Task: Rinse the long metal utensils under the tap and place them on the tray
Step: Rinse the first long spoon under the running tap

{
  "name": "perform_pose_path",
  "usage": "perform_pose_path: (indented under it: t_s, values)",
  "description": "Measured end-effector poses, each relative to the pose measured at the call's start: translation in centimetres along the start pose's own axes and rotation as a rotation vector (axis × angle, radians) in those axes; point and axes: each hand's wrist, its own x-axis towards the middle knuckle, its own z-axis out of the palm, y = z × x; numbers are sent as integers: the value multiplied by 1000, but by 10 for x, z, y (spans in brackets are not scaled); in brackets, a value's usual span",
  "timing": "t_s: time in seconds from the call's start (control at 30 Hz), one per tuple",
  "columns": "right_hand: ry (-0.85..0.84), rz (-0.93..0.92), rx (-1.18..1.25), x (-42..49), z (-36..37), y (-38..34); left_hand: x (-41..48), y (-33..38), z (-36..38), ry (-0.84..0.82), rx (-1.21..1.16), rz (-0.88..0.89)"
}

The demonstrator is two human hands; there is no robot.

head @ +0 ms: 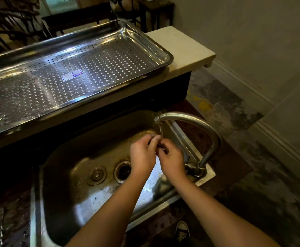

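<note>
Two hands, left hand meeting right hand under tap, fingers curled (hold unclear), clear of sink rim

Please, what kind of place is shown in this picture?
Most likely a kitchen wash-up area, perhaps in a restaurant. A stainless steel sink sits under a curved tap with water running, and a long perforated steel tray lies on the counter behind it.

Gap between left hand and right hand: contents hidden by curled fingers; grip indeterminate. Tray: left end cut by frame edge; label too small to read. Sink: near corner cut off below.
</note>
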Motion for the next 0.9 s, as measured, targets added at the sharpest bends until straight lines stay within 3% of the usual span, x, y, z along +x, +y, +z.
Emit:
perform_pose_path:
  t_s: [0.1, 0.17, 0.23, 0.33, 0.53, 0.73, 0.83, 0.9]
  values:
    - [-111, -195, -291, 9, -4, 3, 3, 3, 0, 52, -151, -122]
    - [-140, -234, -326, 16, -3, 4, 6, 5, -1, 94, -256, -233]
    - [-151, -130, -215, 24, -2, 2, 11, 7, -7, 19, -330, -255]
    - [-209, 143, 142, 32, -1, -3, 16, 8, -19, -185, -386, -184]
    - [-267, 245, 374, 21, 3, 2, 21, 14, -21, -101, -277, -99]
    - [-230, 287, 428, 10, 2, 6, 24, 17, -13, -156, 178, 106]
    - [-219, 249, 524, 10, 0, 3, 26, 21, -11, -214, 78, 67]
    - [-178, 223, 439, 11, -1, 5, 28, 27, -12, -212, -42, 41]
